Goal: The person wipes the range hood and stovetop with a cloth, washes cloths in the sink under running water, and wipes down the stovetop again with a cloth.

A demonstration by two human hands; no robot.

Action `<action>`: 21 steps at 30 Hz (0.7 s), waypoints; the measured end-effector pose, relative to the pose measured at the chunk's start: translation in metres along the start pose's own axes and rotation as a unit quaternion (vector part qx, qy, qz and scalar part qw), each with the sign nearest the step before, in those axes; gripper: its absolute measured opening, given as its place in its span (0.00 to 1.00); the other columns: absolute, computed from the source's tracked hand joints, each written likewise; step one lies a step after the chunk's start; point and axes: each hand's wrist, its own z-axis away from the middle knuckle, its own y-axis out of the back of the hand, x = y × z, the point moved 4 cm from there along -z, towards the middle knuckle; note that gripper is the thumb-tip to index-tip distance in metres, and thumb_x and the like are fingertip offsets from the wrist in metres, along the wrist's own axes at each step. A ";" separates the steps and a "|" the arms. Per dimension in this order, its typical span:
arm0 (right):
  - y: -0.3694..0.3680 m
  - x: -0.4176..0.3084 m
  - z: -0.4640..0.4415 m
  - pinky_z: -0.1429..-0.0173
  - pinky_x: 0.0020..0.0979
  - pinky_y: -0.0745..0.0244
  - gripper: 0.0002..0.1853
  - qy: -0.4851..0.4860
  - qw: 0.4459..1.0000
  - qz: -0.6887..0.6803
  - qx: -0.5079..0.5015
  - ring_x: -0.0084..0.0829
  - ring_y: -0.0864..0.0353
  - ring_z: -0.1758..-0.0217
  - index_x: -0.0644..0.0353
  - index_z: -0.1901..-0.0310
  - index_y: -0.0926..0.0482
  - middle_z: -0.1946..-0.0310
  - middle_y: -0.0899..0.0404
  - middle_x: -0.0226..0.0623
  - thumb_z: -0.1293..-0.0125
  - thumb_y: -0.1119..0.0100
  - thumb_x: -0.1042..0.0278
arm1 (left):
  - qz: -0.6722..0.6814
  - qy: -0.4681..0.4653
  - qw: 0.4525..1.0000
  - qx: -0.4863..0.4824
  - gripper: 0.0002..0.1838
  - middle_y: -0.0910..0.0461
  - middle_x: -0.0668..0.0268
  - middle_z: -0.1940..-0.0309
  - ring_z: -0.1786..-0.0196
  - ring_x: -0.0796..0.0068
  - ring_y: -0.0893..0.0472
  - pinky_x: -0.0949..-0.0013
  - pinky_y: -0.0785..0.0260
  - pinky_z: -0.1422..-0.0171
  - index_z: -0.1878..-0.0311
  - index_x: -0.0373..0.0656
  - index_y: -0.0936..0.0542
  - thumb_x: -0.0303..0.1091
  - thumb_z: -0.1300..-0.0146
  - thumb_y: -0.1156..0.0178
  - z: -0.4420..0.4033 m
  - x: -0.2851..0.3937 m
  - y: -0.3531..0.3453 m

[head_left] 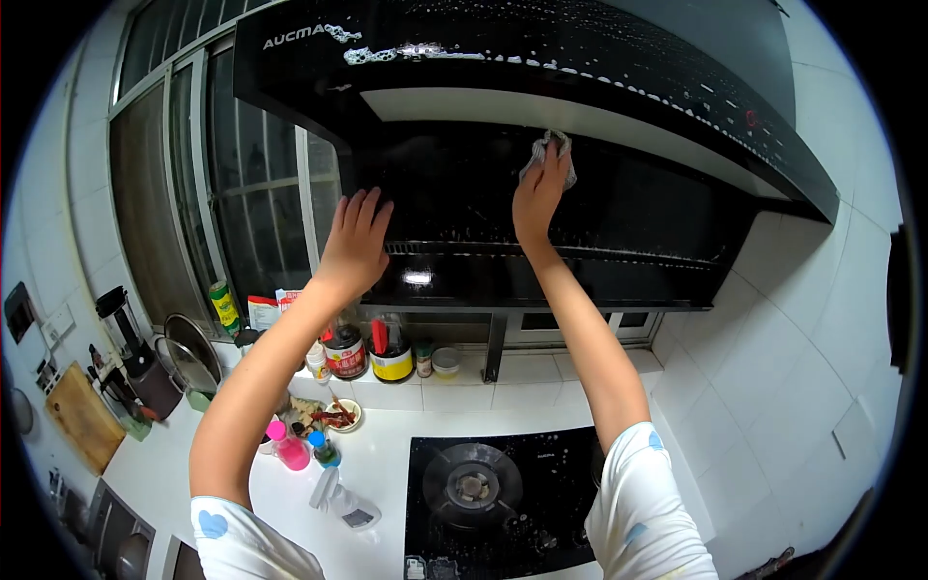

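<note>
My right hand [541,198] presses a crumpled grey-white cloth [552,150] against the black panel of the range hood [454,184], just under its pale strip. At the left end of that panel, my left hand [356,237] rests near the edge with its fingers spread and nothing in them. White foam [372,56] and droplets run along the hood's upper front edge, by the lettering. Thin white streaks show along the lower part of the panel.
Below is a black gas stove [503,503] with one burner visible. A spray bottle [346,503], a pink bottle [288,447] and a small bowl [343,416] stand on the white counter. Jars [391,362] line the ledge. A barred window [251,174] is at left.
</note>
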 end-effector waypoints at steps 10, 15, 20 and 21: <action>-0.029 -0.105 -0.073 0.32 0.50 0.53 0.26 -0.537 0.546 -0.641 0.046 0.41 0.43 0.35 0.52 0.40 0.37 0.39 0.38 0.36 0.36 0.66 0.49 | 0.073 -0.046 0.993 -0.079 0.21 0.29 0.55 0.50 0.44 0.58 0.32 0.60 0.42 0.37 0.52 0.35 0.26 0.26 0.53 0.45 0.002 0.027 0.060; -0.062 -0.162 -0.058 0.35 0.46 0.43 0.24 -0.560 0.418 -0.715 0.003 0.39 0.36 0.39 0.55 0.43 0.33 0.44 0.32 0.40 0.35 0.70 0.54 | 0.072 -0.047 0.983 -0.163 0.20 0.26 0.59 0.57 0.50 0.62 0.28 0.63 0.37 0.45 0.54 0.37 0.26 0.28 0.53 0.43 0.026 0.030 0.084; -0.100 -0.210 -0.046 0.54 0.34 0.26 0.19 -0.595 0.301 -0.745 -0.023 0.31 0.25 0.55 0.53 0.55 0.26 0.56 0.25 0.33 0.36 0.67 0.56 | 0.048 -0.050 0.967 -0.246 0.20 0.25 0.61 0.60 0.52 0.64 0.27 0.64 0.35 0.49 0.53 0.39 0.26 0.29 0.53 0.41 0.056 0.029 0.093; -0.101 -0.220 -0.044 0.54 0.33 0.26 0.19 -0.602 0.287 -0.745 -0.017 0.31 0.25 0.55 0.53 0.55 0.26 0.56 0.25 0.33 0.36 0.66 0.56 | 0.040 -0.048 0.960 -0.273 0.19 0.25 0.61 0.60 0.52 0.64 0.27 0.64 0.35 0.48 0.54 0.39 0.26 0.30 0.51 0.42 0.060 0.028 0.096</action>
